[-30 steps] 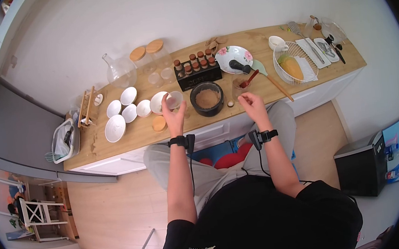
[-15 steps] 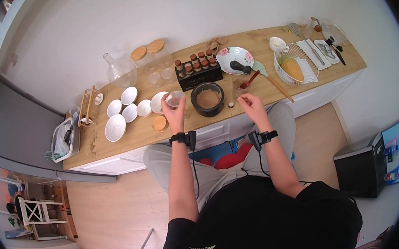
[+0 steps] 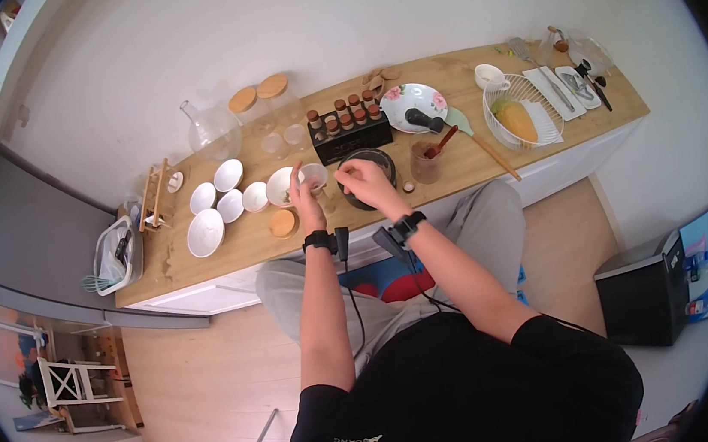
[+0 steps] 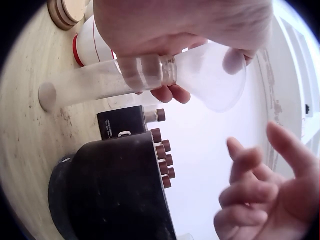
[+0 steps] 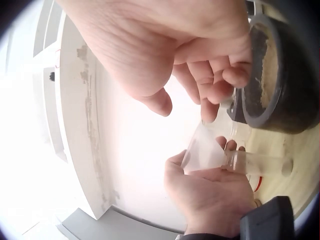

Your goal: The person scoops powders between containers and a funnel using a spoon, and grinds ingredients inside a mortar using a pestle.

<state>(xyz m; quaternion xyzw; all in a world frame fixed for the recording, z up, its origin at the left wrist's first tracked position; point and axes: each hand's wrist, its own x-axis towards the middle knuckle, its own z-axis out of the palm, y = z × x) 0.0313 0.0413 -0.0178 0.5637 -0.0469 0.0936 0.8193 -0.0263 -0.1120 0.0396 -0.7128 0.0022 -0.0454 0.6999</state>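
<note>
Left hand (image 3: 309,206): fingers curled round the neck of a clear tube (image 4: 82,86), thumb against the funnel (image 4: 212,75) seated in its mouth. Whether the tube's base meets the counter (image 3: 469,167) cannot be determined. Right hand (image 3: 372,186): fingers loosely bent and apart, gripping nothing, close to the funnel's rim; contact unconfirmed. Dark mortar (image 4: 115,190) containing brown powder: right of the left hand. White bowls (image 3: 205,233): left of it.

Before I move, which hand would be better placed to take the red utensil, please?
Probably the right hand: it looks empty and nearer the utensil; the left hand holds funnel and tube.
</note>
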